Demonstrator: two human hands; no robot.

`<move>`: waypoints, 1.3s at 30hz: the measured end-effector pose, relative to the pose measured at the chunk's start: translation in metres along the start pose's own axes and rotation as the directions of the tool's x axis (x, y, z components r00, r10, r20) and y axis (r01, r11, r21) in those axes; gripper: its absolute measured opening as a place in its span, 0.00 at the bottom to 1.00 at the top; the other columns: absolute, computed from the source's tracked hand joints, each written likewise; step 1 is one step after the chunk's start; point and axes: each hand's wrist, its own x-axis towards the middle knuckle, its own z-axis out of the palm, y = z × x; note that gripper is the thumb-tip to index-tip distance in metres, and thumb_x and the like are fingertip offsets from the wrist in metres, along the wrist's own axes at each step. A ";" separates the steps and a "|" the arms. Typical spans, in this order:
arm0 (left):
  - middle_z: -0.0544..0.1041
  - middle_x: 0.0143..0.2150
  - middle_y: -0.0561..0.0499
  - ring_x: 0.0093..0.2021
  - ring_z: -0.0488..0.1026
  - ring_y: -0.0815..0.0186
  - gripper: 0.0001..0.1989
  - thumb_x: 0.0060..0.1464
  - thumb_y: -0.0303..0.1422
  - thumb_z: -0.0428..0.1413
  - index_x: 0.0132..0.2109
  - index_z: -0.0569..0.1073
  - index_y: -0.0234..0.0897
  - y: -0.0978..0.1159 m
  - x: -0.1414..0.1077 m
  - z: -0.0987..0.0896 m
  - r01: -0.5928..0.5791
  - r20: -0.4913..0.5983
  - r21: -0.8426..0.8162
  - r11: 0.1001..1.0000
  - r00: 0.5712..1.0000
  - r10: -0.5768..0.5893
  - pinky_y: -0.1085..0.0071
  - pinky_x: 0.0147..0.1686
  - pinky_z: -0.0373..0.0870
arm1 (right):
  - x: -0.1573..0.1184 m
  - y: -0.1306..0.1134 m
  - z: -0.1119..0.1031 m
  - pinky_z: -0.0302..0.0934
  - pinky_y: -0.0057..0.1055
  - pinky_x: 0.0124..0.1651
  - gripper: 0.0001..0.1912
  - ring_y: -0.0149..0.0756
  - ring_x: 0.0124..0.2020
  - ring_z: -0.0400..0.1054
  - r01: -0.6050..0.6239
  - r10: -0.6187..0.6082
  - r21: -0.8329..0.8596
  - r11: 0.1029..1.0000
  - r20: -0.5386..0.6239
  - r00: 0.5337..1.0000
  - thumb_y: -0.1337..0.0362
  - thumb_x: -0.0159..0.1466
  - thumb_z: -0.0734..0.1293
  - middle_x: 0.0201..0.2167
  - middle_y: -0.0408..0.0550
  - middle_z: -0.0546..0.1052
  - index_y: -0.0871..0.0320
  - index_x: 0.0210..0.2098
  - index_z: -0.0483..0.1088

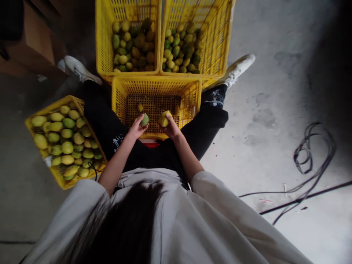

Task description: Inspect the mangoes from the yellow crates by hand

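Note:
My left hand (135, 129) is closed round a green lemon (145, 120). In my right hand (172, 128) is a yellow lemon (164, 119), gripped by the fingers. Both hands hover over the near end of a small yellow crate (116, 96) between my legs. Inside that crate lies a small yellow lemon (140, 107), and another fruit (177, 109) sits in shadow toward its right side.
Two larger yellow crates (162, 40) stand side by side beyond, each holding many green and yellow lemons. At my left, a tilted yellow crate (59, 180) is full of lemons. Black cables (305, 157) lie coiled on the floor at right; a cardboard box (35, 40) stands upper left.

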 end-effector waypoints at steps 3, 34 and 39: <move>0.76 0.32 0.56 0.25 0.73 0.74 0.17 0.58 0.41 0.74 0.43 0.74 0.41 -0.001 0.001 -0.001 0.012 -0.009 0.023 1.000 1.000 -0.012 0.79 0.27 0.69 | -0.005 -0.003 0.002 0.73 0.31 0.34 0.31 0.37 0.39 0.77 0.012 -0.009 0.051 0.999 -0.044 0.999 0.53 0.55 0.82 0.39 0.37 0.77 0.44 0.48 0.63; 0.77 0.30 0.50 0.27 0.75 0.66 0.16 0.68 0.48 0.59 0.46 0.78 0.40 0.003 0.003 0.000 0.101 0.009 -0.060 0.993 0.995 -0.100 0.74 0.25 0.71 | -0.008 -0.011 0.006 0.79 0.42 0.41 0.22 0.47 0.44 0.82 -0.043 0.050 0.105 0.994 -0.068 0.996 0.42 0.60 0.78 0.30 0.44 0.80 0.50 0.35 0.70; 0.78 0.31 0.49 0.32 0.79 0.62 0.10 0.68 0.38 0.54 0.47 0.77 0.40 0.002 0.001 0.000 0.099 -0.010 -0.094 0.991 0.995 -0.101 0.68 0.34 0.78 | -0.016 -0.015 0.009 0.79 0.41 0.39 0.17 0.47 0.44 0.81 -0.039 0.041 0.079 0.996 -0.021 0.999 0.50 0.60 0.77 0.34 0.44 0.82 0.48 0.42 0.72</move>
